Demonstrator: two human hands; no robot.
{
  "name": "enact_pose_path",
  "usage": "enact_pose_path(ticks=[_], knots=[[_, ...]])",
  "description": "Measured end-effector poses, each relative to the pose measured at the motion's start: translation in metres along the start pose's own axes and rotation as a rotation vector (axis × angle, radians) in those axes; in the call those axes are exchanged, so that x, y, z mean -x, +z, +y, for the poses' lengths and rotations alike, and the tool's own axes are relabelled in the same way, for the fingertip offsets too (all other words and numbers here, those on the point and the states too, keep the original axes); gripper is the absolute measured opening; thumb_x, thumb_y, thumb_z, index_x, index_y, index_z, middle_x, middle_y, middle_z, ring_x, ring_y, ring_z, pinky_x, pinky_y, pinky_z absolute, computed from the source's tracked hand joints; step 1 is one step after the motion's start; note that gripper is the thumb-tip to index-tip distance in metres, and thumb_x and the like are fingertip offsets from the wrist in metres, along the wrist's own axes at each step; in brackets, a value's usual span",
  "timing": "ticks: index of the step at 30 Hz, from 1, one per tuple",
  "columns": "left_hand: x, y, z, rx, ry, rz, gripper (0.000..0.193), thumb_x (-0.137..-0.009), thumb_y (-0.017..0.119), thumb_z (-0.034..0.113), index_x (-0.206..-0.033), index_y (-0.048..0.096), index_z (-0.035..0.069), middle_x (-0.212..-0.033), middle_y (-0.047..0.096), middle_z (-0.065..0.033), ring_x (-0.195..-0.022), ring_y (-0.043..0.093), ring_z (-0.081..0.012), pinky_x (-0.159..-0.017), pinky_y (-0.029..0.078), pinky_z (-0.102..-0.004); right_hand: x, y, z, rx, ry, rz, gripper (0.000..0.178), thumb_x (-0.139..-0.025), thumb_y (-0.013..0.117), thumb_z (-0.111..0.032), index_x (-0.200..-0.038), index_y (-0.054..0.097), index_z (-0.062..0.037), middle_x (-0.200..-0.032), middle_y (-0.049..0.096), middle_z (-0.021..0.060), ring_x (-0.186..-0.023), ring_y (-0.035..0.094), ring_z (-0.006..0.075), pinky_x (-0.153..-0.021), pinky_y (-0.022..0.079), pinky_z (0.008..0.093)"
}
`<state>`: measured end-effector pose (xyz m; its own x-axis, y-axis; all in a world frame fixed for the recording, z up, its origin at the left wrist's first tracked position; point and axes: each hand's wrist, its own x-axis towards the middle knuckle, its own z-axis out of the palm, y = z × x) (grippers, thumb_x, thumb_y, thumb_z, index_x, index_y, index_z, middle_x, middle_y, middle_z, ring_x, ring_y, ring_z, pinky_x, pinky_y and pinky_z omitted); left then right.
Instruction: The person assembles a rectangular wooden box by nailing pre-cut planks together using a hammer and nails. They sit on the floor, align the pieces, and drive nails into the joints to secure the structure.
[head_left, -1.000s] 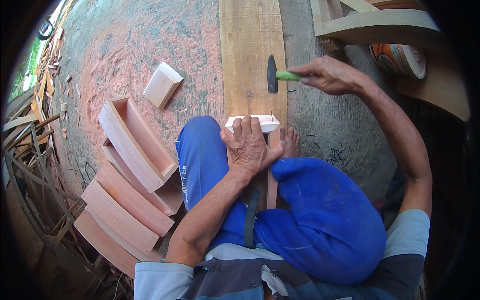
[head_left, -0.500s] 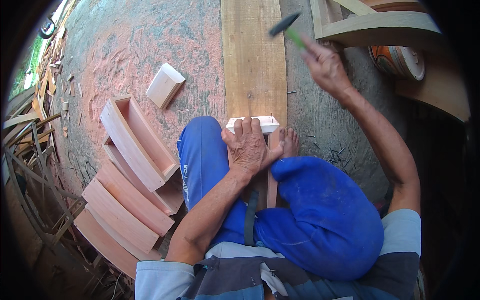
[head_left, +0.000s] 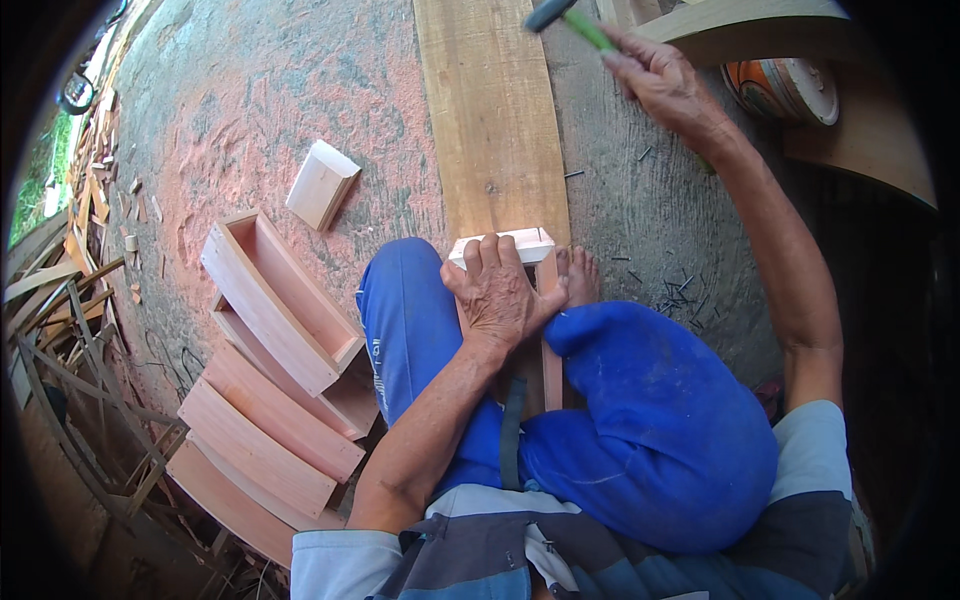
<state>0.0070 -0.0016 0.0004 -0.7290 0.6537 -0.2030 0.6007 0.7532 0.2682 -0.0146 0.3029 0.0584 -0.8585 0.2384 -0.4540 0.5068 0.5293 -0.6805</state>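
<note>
My right hand (head_left: 668, 85) grips the green handle of a hammer (head_left: 590, 29), raised out at the upper right with its dark head near the picture's top edge. My left hand (head_left: 495, 300) is bent over the pale end piece (head_left: 515, 240) of a narrow wooden box frame (head_left: 551, 330). Its fingers press on the end piece and the thumb stretches toward the right side board. A nail (head_left: 541, 236) stands in the right end of that piece, apart from the hammer. The frame lies between my legs, and my palm and wrist hide part of it.
A long plank (head_left: 490, 120) runs away ahead. Several curved-front wooden boxes (head_left: 275, 300) stand at left, near a loose block (head_left: 322, 185). Loose nails (head_left: 683, 290) are scattered right of my foot (head_left: 578, 277). A round can (head_left: 780, 92) and curved wooden furniture (head_left: 750, 35) stand far right.
My right hand and the hammer are higher in the picture, farther from the nail. My left hand stays on the end piece. The whole view has turned slightly.
</note>
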Motion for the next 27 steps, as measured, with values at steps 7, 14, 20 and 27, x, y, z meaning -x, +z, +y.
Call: enact_pose_path(ticks=[7, 14, 20, 27], knots=[[0.002, 0.003, 0.001, -0.013, 0.002, -0.02, 0.088, -0.063, 0.075, 0.059, -0.125, 0.054, 0.001, -0.126, 0.053, -0.0156, -0.126, 0.045, -0.0321, -0.104, 0.026, -0.0594, -0.003, 0.008, 0.021, 0.241, -0.384, -0.311, 0.045, -0.107, 0.052, -0.027, -0.152, 0.052, -0.0236, -0.106, 0.078, 0.01, -0.067, 0.067, 0.014, -0.062, 0.06, 0.0337], [0.001, 0.002, 0.002, -0.01, 0.028, -0.001, 0.087, -0.063, 0.076, 0.06, -0.123, 0.055, 0.001, -0.126, 0.053, -0.016, -0.126, 0.046, -0.0321, -0.106, 0.025, -0.06, 0.015, 0.038, 0.033, 0.385, -0.286, -0.305, 0.042, -0.109, 0.052, -0.029, -0.149, 0.056, -0.0142, -0.09, 0.075, 0.0067, -0.065, 0.063, 0.0095, -0.059, 0.057, 0.0291], [0.002, -0.001, 0.01, 0.015, 0.008, -0.034, 0.087, -0.062, 0.078, 0.058, -0.123, 0.055, 0.001, -0.126, 0.054, -0.0159, -0.126, 0.046, -0.0319, -0.105, 0.025, -0.0603, 0.013, 0.033, 0.048, -0.029, -0.102, 0.435, 0.044, -0.107, 0.056, -0.026, -0.15, 0.055, -0.0174, -0.098, 0.076, 0.0102, -0.076, 0.066, 0.0134, -0.078, 0.059, 0.0356], [0.008, 0.004, 0.003, -0.007, 0.0, 0.008, 0.088, -0.062, 0.079, 0.061, -0.123, 0.055, 0.001, -0.125, 0.054, -0.0152, -0.125, 0.046, -0.0311, -0.105, 0.026, -0.0595, 0.025, 0.016, 0.015, 0.046, 0.0, -0.03, 0.046, -0.106, 0.056, -0.02, -0.152, 0.053, -0.0183, -0.113, 0.076, 0.0124, -0.096, 0.071, 0.0168, -0.084, 0.06, 0.0352]])
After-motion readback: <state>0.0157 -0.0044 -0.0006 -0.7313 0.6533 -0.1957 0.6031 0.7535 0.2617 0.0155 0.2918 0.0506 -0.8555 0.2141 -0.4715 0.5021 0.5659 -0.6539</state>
